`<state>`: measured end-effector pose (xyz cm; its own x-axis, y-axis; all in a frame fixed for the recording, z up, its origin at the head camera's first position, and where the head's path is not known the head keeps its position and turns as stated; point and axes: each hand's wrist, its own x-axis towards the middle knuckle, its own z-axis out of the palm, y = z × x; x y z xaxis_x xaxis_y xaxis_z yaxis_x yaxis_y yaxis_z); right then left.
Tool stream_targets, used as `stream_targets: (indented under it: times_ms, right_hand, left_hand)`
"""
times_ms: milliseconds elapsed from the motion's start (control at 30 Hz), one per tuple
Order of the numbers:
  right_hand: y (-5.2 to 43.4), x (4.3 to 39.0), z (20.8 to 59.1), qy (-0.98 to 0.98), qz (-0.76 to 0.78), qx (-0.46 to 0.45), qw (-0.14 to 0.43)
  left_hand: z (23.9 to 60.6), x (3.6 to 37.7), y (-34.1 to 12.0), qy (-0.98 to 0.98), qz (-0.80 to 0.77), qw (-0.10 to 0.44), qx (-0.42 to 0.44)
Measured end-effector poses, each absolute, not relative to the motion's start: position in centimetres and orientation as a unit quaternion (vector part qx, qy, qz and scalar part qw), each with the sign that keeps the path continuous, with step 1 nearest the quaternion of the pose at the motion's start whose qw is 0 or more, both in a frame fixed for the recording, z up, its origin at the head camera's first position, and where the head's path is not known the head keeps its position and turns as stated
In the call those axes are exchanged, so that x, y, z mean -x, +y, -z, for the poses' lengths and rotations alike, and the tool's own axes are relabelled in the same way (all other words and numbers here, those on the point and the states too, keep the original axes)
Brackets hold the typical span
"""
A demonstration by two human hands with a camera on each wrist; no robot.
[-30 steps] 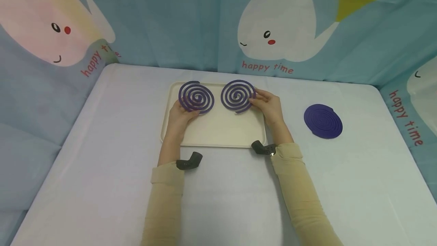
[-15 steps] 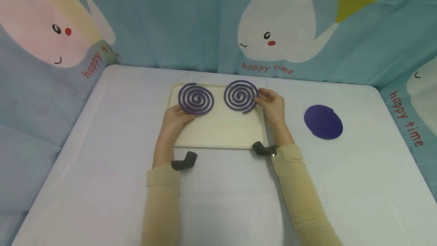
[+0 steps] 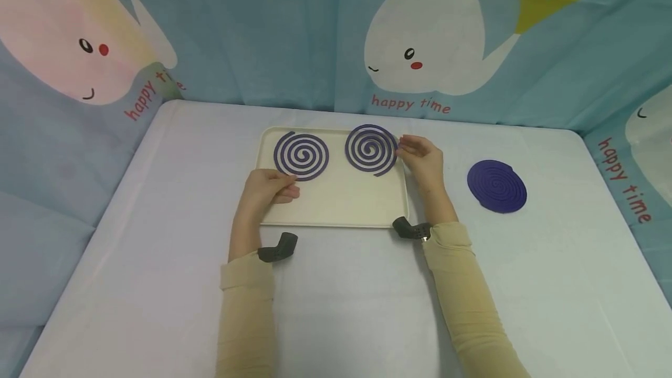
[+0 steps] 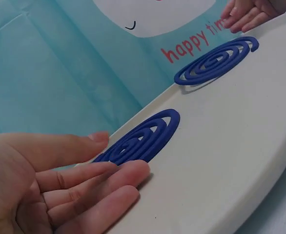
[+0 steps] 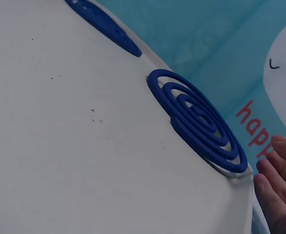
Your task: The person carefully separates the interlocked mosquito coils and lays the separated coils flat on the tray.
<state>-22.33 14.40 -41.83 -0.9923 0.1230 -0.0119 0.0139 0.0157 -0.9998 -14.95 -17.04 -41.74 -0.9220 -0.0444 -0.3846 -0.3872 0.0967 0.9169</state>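
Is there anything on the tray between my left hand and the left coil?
Nothing visible. The left hand lies at the near edge of the left coil on the tray, with only bare tray around. The right coil sits off to the side, by the right hand.

- A table (image 3: 157, 284) draped in a white cloth fills the lower part of the head view.
- Light-blue fabric (image 3: 273, 34) hangs as a backdrop behind and on both sides.
- A white whale (image 3: 425, 39) is printed on it, with "happy time" (image 3: 410, 104) in red beneath.
- The lighting is soft and even.
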Motion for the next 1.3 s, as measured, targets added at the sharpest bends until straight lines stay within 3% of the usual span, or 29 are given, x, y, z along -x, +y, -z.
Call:
stream_targets:
  times_ms: [333,567,1300]
  right_hand:
    - [17.6,21.4,41.7,-0.638,-0.766,0.060,0.043]
    - [20.3,20.0,41.1,-0.624,-0.777,0.066,0.041]
    - [28.8,15.2,40.5,-0.568,-0.814,0.074,0.095]
  left_hand:
    - [41.8,15.4,-15.7,0.662,-0.741,0.077,0.087]
    - [41.8,15.8,-12.2,0.629,-0.773,0.057,0.056]
    - [40.8,14.2,-0.7,0.652,-0.739,0.159,-0.059]
